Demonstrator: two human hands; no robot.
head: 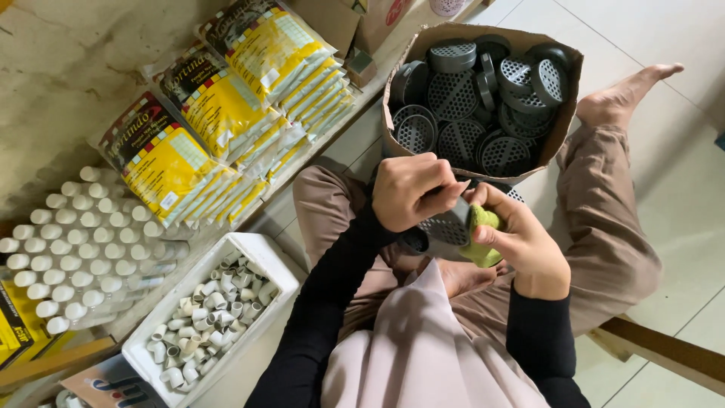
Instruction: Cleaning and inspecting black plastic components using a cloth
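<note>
Grey perforated cap (447,225) gripped by left hand (411,190); right hand (521,242) clutches green cloth (481,236).

Fingers (434,175) hide much of the grey strainer (449,225); the green cloth (483,236) is half-covered.

grey perforated strainer cap (447,225) | tilted, over lap | green scrub pad (483,234) touching

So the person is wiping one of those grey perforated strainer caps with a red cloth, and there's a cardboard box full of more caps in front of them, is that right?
Not quite: the cloth is green, not red, as the head view shows. The right hand presses it against the grey perforated cap that the left hand holds, and the cardboard box in front of the person is indeed full of more such caps.
</note>
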